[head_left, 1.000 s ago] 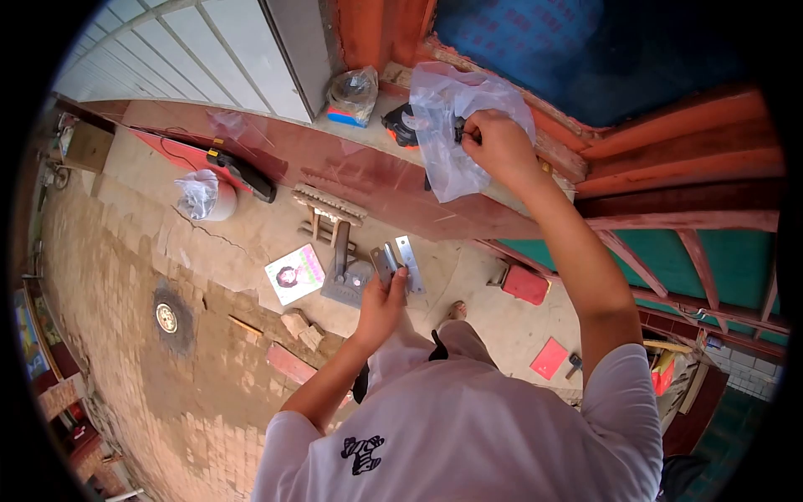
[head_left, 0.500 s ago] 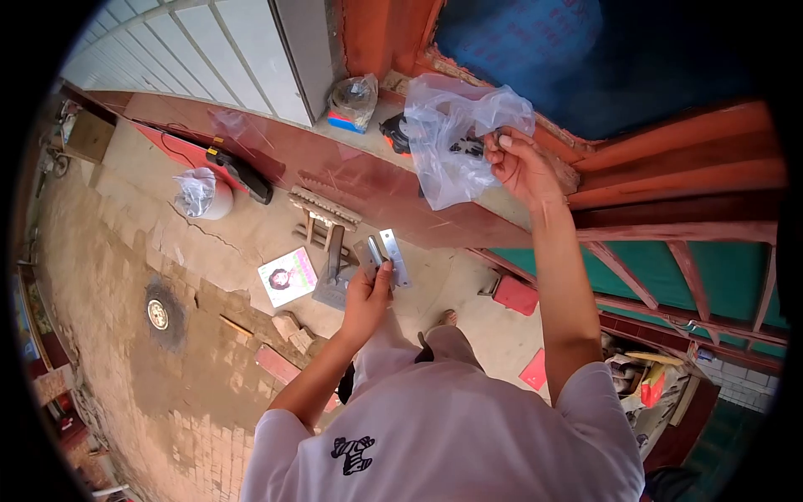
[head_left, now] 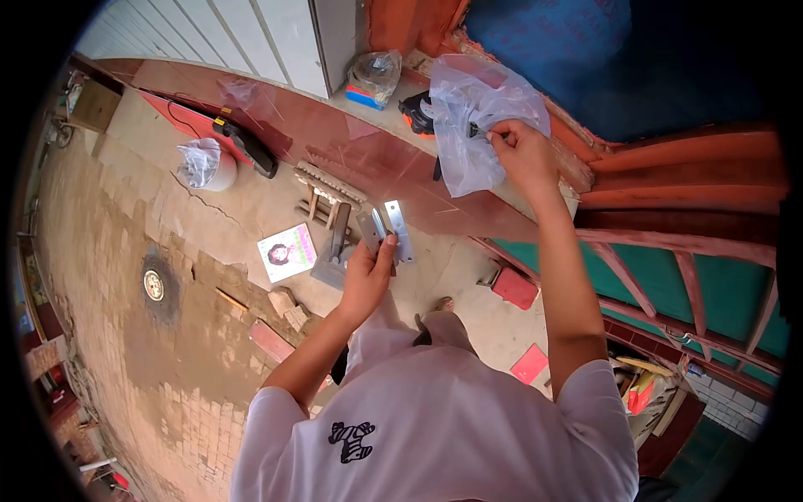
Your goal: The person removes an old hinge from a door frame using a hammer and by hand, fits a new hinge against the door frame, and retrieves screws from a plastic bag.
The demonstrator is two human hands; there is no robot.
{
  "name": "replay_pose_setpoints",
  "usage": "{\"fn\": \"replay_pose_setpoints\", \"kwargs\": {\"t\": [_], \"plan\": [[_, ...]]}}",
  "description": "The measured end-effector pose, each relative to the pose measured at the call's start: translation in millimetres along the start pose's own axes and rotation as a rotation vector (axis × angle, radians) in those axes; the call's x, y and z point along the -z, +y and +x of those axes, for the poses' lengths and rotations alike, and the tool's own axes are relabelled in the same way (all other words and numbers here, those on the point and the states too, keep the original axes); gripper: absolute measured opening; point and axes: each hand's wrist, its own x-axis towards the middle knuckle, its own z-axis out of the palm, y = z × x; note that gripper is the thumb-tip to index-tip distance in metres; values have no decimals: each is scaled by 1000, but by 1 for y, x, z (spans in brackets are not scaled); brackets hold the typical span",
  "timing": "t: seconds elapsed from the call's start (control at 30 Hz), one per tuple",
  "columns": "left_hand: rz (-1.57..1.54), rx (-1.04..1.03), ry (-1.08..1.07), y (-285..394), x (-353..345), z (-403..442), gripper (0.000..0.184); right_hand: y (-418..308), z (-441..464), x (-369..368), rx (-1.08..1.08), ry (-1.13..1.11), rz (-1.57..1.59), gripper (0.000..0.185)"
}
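Observation:
My left hand (head_left: 368, 272) is closed around a silver metal hinge (head_left: 399, 227), whose flat leaves with screw holes stick up past the thumb. On the window ledge, my right hand (head_left: 529, 159) has thumb and forefinger pinched together at the mouth of a clear plastic bag (head_left: 468, 171). Small dark pieces (head_left: 475, 130) show inside the bag, too blurred to name. Whatever lies between the right fingertips is hidden. Just left of the bag sits a black and orange tape measure (head_left: 416, 114).
Farther left on the ledge, a wrapped roll (head_left: 376, 71) rests on a blue and red box (head_left: 366, 98). Below are a wooden stool (head_left: 329, 184), a picture-covered box (head_left: 286, 252), a white bucket (head_left: 222, 173), a black power tool (head_left: 245, 146) and a red seat (head_left: 514, 288).
My right hand has turned over, its back now facing up, with the fingers at the bag's opening. The left hand keeps its hold on the hinge. The view has shifted slightly.

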Motion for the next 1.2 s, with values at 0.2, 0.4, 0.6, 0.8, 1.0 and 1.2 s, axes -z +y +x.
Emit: {"fn": "replay_pose_setpoints", "kwargs": {"t": [0.2, 0.4, 0.6, 0.8, 1.0, 1.2], "plan": [[-49, 12, -3, 0, 1, 2, 34, -1, 12, -16, 52, -136, -127, 26], [-50, 31, -2, -6, 5, 0, 31, 11, 31, -22, 30, -195, -149, 26], [-35, 32, 30, -3, 11, -7, 30, 11, 21, -6, -117, -207, 292, 23], [-11, 24, 31, -5, 10, -7, 29, 21, 18, 7, -328, -388, 1442, 11], [-63, 18, 1, -2, 7, -5, 28, 14, 22, -6, -88, -147, 603, 19], [-35, 32, 2, -3, 8, -5, 29, -12, 23, -12, 85, -62, -214, 19]]}}
